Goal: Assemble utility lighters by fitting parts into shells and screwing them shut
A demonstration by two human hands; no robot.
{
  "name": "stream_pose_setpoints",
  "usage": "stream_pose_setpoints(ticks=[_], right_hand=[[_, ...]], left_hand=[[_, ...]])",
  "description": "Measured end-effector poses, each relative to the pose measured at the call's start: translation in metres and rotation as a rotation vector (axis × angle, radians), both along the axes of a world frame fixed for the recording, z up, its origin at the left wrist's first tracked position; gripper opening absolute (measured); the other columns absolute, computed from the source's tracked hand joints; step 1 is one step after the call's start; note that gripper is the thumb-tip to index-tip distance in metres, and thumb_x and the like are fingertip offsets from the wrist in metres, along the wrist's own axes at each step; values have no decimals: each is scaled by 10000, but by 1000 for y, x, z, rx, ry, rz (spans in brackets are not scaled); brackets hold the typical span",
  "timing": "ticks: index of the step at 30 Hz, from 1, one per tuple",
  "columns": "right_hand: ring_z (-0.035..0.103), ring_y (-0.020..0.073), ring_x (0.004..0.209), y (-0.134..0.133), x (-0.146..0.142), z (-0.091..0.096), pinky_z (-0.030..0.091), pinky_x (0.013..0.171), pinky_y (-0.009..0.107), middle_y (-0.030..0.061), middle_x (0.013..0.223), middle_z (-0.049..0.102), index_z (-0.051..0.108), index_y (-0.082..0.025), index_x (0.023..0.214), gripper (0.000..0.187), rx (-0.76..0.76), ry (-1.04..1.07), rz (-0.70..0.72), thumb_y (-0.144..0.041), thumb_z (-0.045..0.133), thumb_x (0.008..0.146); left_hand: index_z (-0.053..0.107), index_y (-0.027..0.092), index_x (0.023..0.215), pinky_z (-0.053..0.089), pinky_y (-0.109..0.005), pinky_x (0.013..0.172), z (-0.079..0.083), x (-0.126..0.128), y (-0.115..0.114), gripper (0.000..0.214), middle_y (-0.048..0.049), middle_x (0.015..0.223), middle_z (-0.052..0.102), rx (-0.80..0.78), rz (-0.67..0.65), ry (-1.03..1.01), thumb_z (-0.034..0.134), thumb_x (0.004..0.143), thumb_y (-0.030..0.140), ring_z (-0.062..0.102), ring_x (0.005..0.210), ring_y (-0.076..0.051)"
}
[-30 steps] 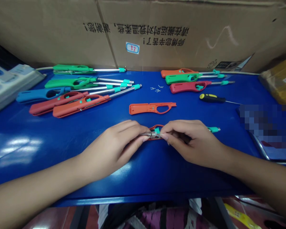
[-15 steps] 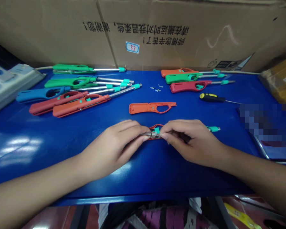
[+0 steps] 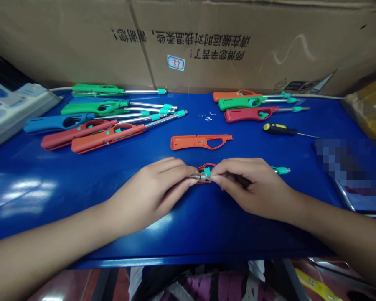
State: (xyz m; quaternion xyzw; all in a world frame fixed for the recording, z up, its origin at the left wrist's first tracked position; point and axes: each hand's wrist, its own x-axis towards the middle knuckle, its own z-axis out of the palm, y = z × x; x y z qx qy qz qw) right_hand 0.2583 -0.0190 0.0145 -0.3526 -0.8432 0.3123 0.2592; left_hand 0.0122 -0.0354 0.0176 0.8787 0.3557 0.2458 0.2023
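Note:
Both my hands rest on the blue table near its front edge, closed on an opened orange-red long-nose lighter. My left hand pinches its left part, where a small metal piece shows between the fingertips. My right hand pinches it from the right, beside a teal trigger. The lighter's teal-tipped metal nozzle sticks out to the right past my right hand. Just beyond my hands lies a loose orange half-shell.
Several finished lighters lie at the back left, three more lighters at the back right. A yellow-black screwdriver lies right of centre, small springs in the middle. Cardboard boxes stand behind; a white device sits far left.

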Motion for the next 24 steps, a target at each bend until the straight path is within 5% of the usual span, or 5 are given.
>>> stream_pose_setpoints(ticks=[24], right_hand=[[526, 56, 607, 0, 1, -1, 389, 558, 188, -26, 769, 683, 707, -164, 927, 116, 32, -4, 20, -164, 603, 979]], left_hand=[[696, 119, 1164, 513, -249, 872, -3, -3, 0, 206, -54, 1072, 732, -12, -28, -27, 555, 1026, 180, 652, 961, -143]])
